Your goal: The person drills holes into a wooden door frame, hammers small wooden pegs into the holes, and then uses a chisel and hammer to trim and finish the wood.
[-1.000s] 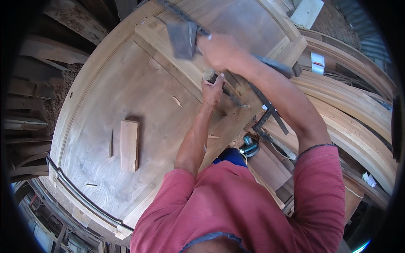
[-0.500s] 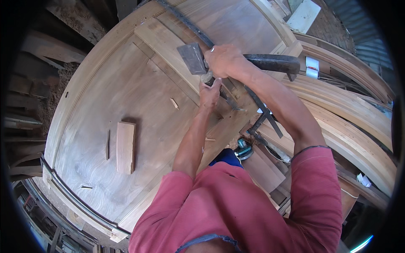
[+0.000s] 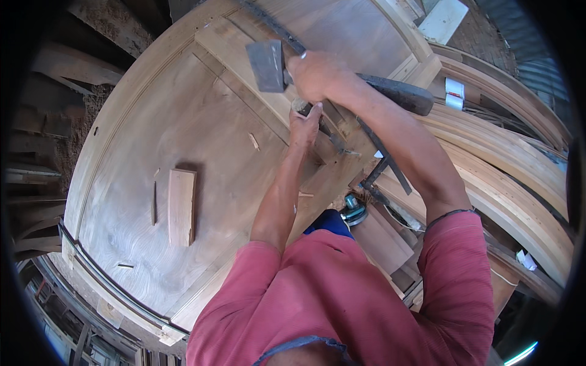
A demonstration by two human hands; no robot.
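Note:
My right hand (image 3: 317, 74) is closed round a hammer, near its blocky grey head (image 3: 267, 66). The dark handle (image 3: 400, 94) sticks out past my right forearm. Just below, my left hand (image 3: 303, 129) wraps round the handle of a chisel (image 3: 337, 144). The chisel slants down to the right, its blade end at the joint of a wooden door frame (image 3: 354, 149). The hammer head hangs above and left of the chisel's butt, apart from it. Wood chips (image 3: 254, 142) lie on the large panelled door (image 3: 134, 201).
A short wood block (image 3: 182, 207) and a thin splinter (image 3: 154, 203) rest on the panel. A dark metal bar clamp (image 3: 271, 24) crosses the door under my right arm. Curved boards (image 3: 500, 165) are stacked at the right. A teal power tool (image 3: 353, 210) sits below the door's edge.
The hammer head and my right hand have risen a little up and left, away from the chisel's butt, which now shows. My left hand has stayed nearly in place.

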